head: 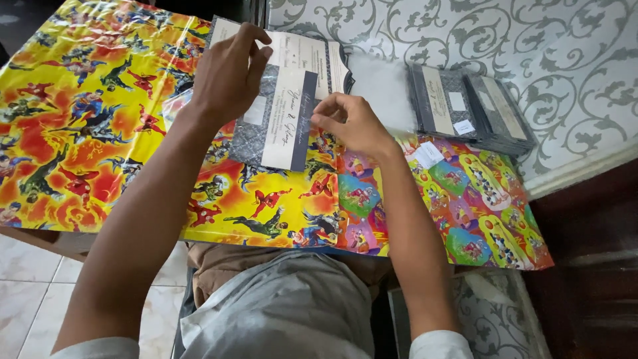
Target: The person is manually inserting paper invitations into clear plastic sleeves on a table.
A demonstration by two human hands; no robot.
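Note:
A grey marbled notebook (279,116) with a white label strip and a dark spine lies on a yellow wrapping sheet (73,126) printed with cartoon figures. My left hand (229,73) rests flat on the notebook's upper left part. My right hand (352,123) pinches the notebook's right edge with fingertips closed. A second, open notebook or paper (309,53) lies under it at the far side.
A multicoloured wrapping sheet (478,206) lies to the right, overlapping the yellow one. A stack of grey notebooks (465,106) sits on a white cloth with grey scrolls (465,33). A dark wooden surface (591,252) is at the right; tiled floor (26,279) lower left.

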